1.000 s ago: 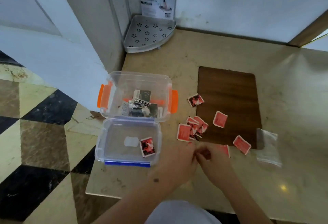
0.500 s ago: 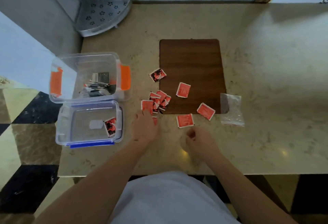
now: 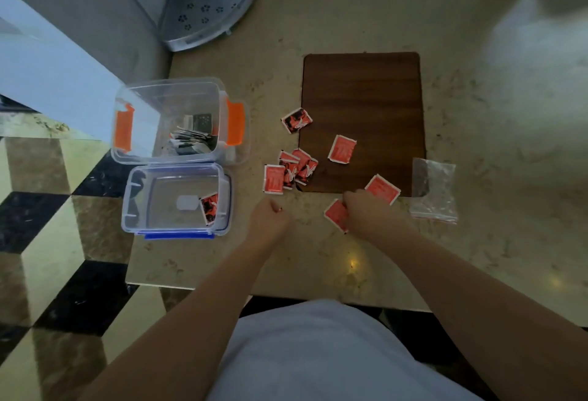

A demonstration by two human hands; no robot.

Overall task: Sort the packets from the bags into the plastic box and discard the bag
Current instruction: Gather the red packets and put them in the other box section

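Right hand [image 3: 366, 209] is laid w/ fingers pressed onto a red packet [image 3: 335, 214] on the counter [image 3: 477, 257], just below the board [image 3: 362, 98]; whether the packet is actually pinched can't be told. Left hand [image 3: 270, 216] is curled into a loose fist at 9 o'clock from the right hand; a bit of red shows at its fingertips, but what is held, if anything, can't be told. Another packet [image 3: 383, 189] lies touching the right hand at 1 o'clock, on the board's near edge. A cluster of packets [image 3: 291, 171] sits at 12 o'clock from the left hand. The clear bag [image 3: 434, 190] is seen at 3 o'clock from the right hand, beside the board. The box [image 3: 171, 114] w/ orange clips stands at 10 o'clock; its lid [image 3: 178, 200] lies just below it, one packet on it.
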